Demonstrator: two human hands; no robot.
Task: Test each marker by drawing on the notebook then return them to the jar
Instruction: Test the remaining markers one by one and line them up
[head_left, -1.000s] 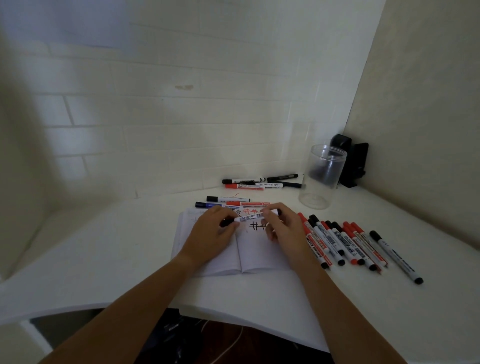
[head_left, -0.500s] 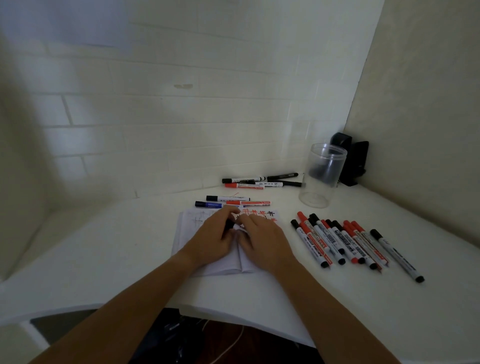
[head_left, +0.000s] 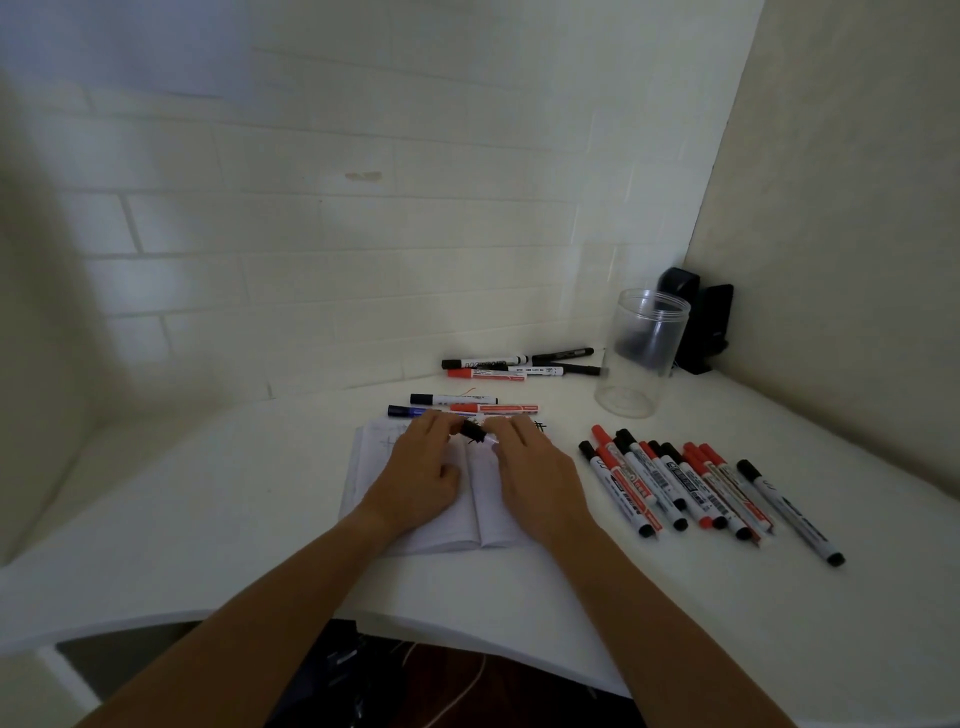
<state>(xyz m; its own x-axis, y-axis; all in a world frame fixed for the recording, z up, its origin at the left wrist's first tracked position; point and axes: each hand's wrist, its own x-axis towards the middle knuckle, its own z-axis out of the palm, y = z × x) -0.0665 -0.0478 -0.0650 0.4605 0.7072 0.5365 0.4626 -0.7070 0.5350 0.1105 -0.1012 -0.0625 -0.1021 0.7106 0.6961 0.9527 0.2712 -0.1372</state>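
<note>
An open notebook (head_left: 363, 470) lies on the white desk, with black and red hash marks near its top edge. Both hands rest over it. My left hand (head_left: 421, 478) pinches the black cap end of a marker (head_left: 471, 430). My right hand (head_left: 535, 480) grips that marker's white barrel just right of the cap. Whether the cap is on or off is hidden by the fingers. The clear plastic jar (head_left: 641, 358) stands upright and holds no markers, at the back right.
Several red and black markers (head_left: 675, 486) lie in a row right of the notebook. Three markers (head_left: 457, 405) lie just beyond the notebook, and several more (head_left: 514, 366) by the wall. A black object (head_left: 701, 322) stands in the corner. The desk's front edge (head_left: 467, 639) is near.
One second ago the marker lay stretched sideways between my hands. My hands then closed together over the notebook's middle, and the black cap end now shows between them.
</note>
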